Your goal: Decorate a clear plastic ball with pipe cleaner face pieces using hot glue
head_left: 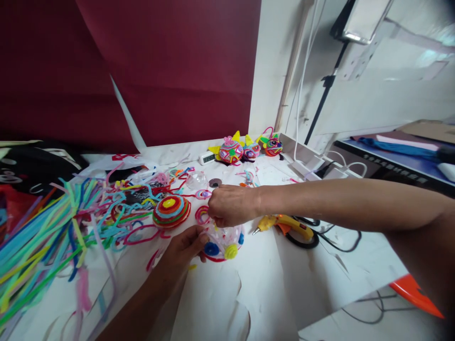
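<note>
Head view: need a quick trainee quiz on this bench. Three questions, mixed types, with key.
1. True or false: in the picture, the yellow glue gun lies to the right of the clear ball.
2. Fill in the blank: the dome ringed in coloured bands has a ____ centre.
3. Multiple choice: what is the left hand touching?
A) the dome
B) the clear ball
C) the yellow glue gun

Key:
1. True
2. yellow
3. B
</note>
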`<state>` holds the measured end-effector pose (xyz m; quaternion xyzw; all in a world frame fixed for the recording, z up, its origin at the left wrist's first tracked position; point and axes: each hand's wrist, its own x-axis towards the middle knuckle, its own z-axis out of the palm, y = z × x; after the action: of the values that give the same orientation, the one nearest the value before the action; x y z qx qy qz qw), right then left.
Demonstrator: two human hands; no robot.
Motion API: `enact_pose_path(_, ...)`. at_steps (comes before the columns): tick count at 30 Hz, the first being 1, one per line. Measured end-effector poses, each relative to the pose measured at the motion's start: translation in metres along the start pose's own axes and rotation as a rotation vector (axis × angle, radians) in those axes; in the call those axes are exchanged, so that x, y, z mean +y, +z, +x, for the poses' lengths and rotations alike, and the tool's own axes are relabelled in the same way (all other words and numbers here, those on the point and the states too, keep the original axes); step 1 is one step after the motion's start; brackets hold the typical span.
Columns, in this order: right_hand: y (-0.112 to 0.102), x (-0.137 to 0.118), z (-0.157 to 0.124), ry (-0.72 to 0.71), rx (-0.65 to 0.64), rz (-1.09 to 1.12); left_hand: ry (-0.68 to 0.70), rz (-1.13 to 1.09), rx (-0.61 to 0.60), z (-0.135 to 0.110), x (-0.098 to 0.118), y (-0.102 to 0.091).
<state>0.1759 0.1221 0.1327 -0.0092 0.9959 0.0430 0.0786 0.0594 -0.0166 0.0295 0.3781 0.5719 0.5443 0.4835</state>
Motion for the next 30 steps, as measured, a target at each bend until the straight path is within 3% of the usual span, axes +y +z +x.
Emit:
enact_pose_path(13,-0.01,0.018,0.0,-0.145,-0.092,0.136,0.002,0.018,-0.031,0.0,-0.003,-0.004)
enact_pose_path(19,-0.014,0.011,0.004,-0.097,-0.106,0.093,-0.004,0.064,-0.086,0.002,-0.002,-0.007)
enact_pose_path(30,-0.007,0.002,-0.002,-0.032,-0.037,0.032,0.039,0.05,-0.032,-0.002,-0.001,0.0)
